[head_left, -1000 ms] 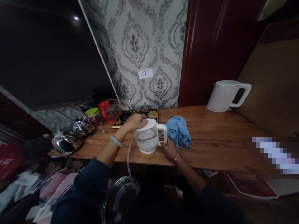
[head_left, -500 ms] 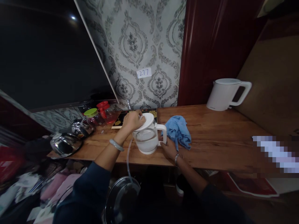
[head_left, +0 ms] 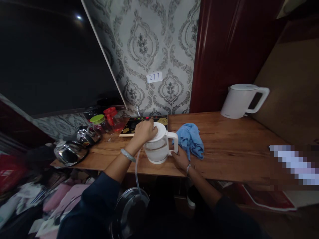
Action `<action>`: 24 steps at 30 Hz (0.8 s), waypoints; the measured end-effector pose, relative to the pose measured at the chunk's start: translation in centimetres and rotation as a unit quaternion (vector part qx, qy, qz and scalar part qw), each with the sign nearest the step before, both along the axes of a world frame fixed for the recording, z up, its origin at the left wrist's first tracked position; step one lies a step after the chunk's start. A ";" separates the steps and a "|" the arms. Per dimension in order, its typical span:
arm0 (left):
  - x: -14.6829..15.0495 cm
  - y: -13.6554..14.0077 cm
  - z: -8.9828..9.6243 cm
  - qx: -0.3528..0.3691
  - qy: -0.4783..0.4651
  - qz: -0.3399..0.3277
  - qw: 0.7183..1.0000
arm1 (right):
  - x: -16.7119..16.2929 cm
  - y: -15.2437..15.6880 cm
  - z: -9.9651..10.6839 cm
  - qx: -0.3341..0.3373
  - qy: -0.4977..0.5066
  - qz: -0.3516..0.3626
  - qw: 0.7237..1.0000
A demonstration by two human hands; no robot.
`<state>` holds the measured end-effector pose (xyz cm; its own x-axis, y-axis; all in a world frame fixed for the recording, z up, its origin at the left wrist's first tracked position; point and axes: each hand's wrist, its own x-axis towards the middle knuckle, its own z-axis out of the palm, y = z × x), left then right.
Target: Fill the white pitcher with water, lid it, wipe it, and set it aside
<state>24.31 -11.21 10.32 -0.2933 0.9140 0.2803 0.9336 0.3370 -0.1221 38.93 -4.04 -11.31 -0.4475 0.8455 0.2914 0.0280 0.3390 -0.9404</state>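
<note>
A glass kettle (head_left: 156, 153) with a white base, white handle and water inside stands upright near the table's front edge. Its white lid (head_left: 159, 130) sits on top, and my left hand (head_left: 146, 131) is closed over the lid's left side, fingers curled. My right hand (head_left: 179, 157) grips the bottom of the kettle's handle (head_left: 175, 142), with some fingers hidden behind it. A crumpled blue cloth (head_left: 189, 140) lies just beyond my right hand. Left of the kettle, a clear tube (head_left: 137, 171) hangs over the table edge towards a shiny metal vessel (head_left: 132, 209) below.
A black tea stove (head_left: 129, 126) with red lights and a thin metal spout stands behind. Two steel kettles (head_left: 69, 153), a green-lidded jug (head_left: 97, 120) and a red-topped jug (head_left: 113, 116) are at left. A white electric kettle (head_left: 236, 103) stands at back right.
My left hand has shifted slightly right and its fingers have curled in on the lid. Red lights now show on the stove. The right hand stays on the handle.
</note>
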 end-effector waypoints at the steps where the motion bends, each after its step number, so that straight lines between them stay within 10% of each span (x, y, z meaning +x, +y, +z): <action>1: -0.5 -0.1 0.1 -0.005 -0.012 -0.021 1.000 | 0.0 0.0 0.0 -0.002 0.000 0.000 1.000; 13: -5.5 -0.7 2.2 -0.124 -0.110 -0.339 0.926 | 0.0 -0.1 0.2 -0.016 0.001 0.006 1.000; 24: -3.6 -0.5 4.1 -0.185 -0.056 -0.377 0.906 | 0.1 -0.2 0.2 0.005 -0.003 -0.004 1.000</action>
<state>20.75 -11.75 14.43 0.4466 0.8912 -0.0796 0.8945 -0.4469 0.0144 39.03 -4.20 -11.09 -0.4428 0.8460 0.2971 0.0353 0.3476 -0.9370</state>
